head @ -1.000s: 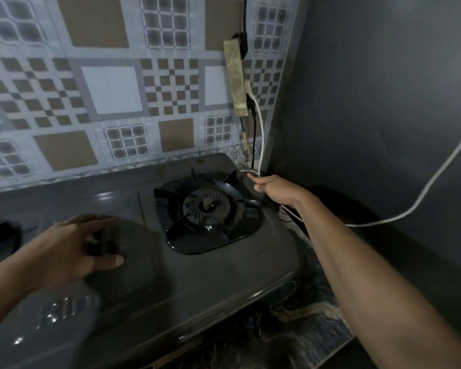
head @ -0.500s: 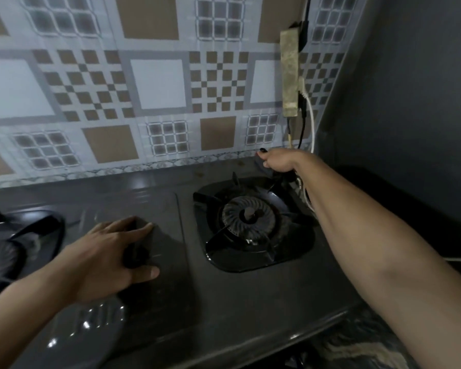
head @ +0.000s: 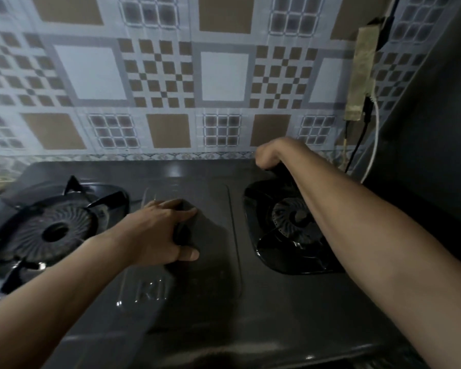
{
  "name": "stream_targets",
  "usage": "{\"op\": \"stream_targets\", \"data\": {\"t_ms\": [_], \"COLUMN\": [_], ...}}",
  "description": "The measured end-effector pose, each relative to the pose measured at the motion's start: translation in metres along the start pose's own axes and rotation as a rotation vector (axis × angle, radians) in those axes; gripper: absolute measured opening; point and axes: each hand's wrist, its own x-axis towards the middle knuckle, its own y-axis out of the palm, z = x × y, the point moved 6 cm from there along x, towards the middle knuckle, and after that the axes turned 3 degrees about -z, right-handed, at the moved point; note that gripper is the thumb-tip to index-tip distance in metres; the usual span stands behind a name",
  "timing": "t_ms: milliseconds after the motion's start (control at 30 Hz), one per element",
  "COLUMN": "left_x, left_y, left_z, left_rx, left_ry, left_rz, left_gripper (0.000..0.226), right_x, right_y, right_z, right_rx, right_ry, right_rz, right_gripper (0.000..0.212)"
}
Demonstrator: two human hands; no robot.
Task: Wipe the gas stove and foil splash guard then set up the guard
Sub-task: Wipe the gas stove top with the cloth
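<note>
The dark two-burner gas stove [head: 277, 310] fills the lower view. My left hand [head: 157, 233] presses flat on its middle panel, thumb and fingers closed on a small dark cloth [head: 183, 233]. My right hand [head: 272, 153] is at the stove's back edge behind the right burner [head: 288, 217], fingers curled down over something dark; what they grip is hidden. My right forearm crosses that burner. I see no foil splash guard.
The left burner [head: 55, 231] with its black pan support sits at far left. A patterned tile wall [head: 224, 75] stands right behind the stove. A power strip [head: 361, 75] hangs on it at right, with a white cable [head: 374, 145] trailing down. A dark wall [head: 437, 129] closes the right side.
My right hand has moved from the stove's right back corner leftward along the back edge. The view swung left, revealing the left burner. My left hand stays on the middle panel.
</note>
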Motion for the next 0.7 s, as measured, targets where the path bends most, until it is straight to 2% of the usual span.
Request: {"op": "stream_targets", "data": {"t_ms": [100, 200, 300, 400, 533, 700], "left_x": [0.000, -0.001, -0.003, -0.009, -0.018, -0.034], "left_y": [0.003, 0.004, 0.004, 0.004, 0.003, -0.001], "left_z": [0.003, 0.005, 0.007, 0.008, 0.003, 0.012], "left_rx": [-0.021, -0.011, -0.028, -0.074, -0.115, -0.135], "left_ry": [0.001, 0.001, 0.005, 0.027, 0.050, 0.046], "left_rz": [-0.005, -0.010, -0.035, -0.092, -0.127, -0.178], "left_gripper": [0.104, 0.102, 0.102, 0.103, 0.093, 0.079], "right_x": [-0.005, -0.010, -0.012, -0.014, -0.014, -0.040], "right_y": [-0.003, 0.002, 0.006, 0.005, 0.024, 0.021], "right_z": [0.027, 0.060, 0.086, 0.101, 0.103, 0.117], "right_rx": [-0.026, -0.018, 0.141, 0.289, 0.300, 0.363], "right_ry": [-0.013, -0.037, -0.089, -0.209, -0.158, -0.137], "right_rz": [-0.004, -0.017, -0.117, -0.232, -0.190, -0.330], "right_gripper": [0.045, 0.051, 0.063, 0.053, 0.056, 0.061]}}
